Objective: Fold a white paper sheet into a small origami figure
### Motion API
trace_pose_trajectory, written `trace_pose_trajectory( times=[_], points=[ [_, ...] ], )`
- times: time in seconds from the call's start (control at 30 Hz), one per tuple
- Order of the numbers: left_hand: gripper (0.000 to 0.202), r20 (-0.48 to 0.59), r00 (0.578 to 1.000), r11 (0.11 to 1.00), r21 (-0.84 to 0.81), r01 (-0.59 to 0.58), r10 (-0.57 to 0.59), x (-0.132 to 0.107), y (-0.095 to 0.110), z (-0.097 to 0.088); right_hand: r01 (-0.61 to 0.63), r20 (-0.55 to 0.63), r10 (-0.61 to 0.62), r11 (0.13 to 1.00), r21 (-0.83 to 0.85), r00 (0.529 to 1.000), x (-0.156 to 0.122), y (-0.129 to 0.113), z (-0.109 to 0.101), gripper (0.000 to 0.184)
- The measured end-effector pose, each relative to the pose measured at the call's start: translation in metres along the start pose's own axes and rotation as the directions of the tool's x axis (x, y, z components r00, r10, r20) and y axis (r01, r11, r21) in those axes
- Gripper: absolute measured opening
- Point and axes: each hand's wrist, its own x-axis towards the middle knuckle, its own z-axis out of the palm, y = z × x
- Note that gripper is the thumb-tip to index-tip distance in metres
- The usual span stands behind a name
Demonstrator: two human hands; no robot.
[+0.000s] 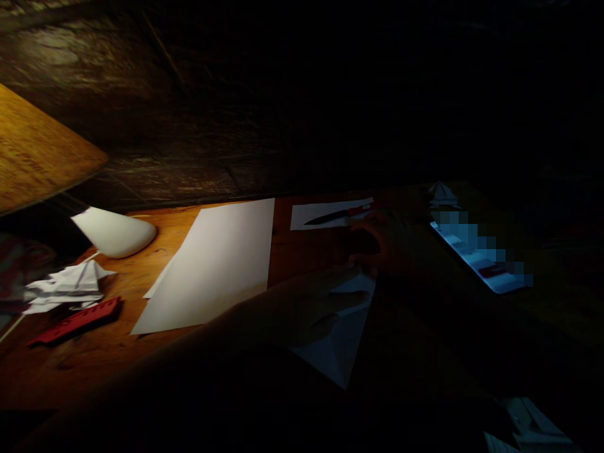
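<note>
A folded white paper lies on the wooden table in deep shadow. My left hand rests flat across it, with fingers stretched out and the paper showing between them. Just beyond, my right hand curves at the paper's far corner, its thumb close to the edge and apart from the forefinger. I see nothing between those fingers, though the darkness hides part of the hand. Behind it a knife with a dark blade and red handle lies on a strip of white paper.
Large white sheets lie left of my hands. Further left are a lamp, crumpled folded paper and a red slotted plastic piece. A lit phone and small folded paper are at right; more paper is near me.
</note>
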Motion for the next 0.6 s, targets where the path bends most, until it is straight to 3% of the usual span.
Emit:
trace_pose_trajectory(
  times=[0.33, 0.43, 0.6],
  points=[
    [0.045, 0.001, 1.000, 1.000, 0.007, -0.027, 0.027, -0.001, -0.004, 0.003, -0.030, 0.046, 0.032, 0.999, -0.044, 0.998, 0.000, 0.033, -0.011, 0.078],
    [0.058, 0.003, 1.000, 1.000, 0.009, -0.023, 0.023, -0.003, -0.005, 0.007, -0.072, 0.062, 0.074, 0.996, -0.043, 0.995, 0.000, 0.047, -0.011, 0.078],
    [0.060, -0.006, 1.000, 1.000, 0.013, -0.001, 0.001, -0.005, -0.006, 0.011, -0.096, 0.093, 0.094, 0.995, 0.014, 0.991, -0.001, 0.061, -0.011, 0.074]
  ],
)
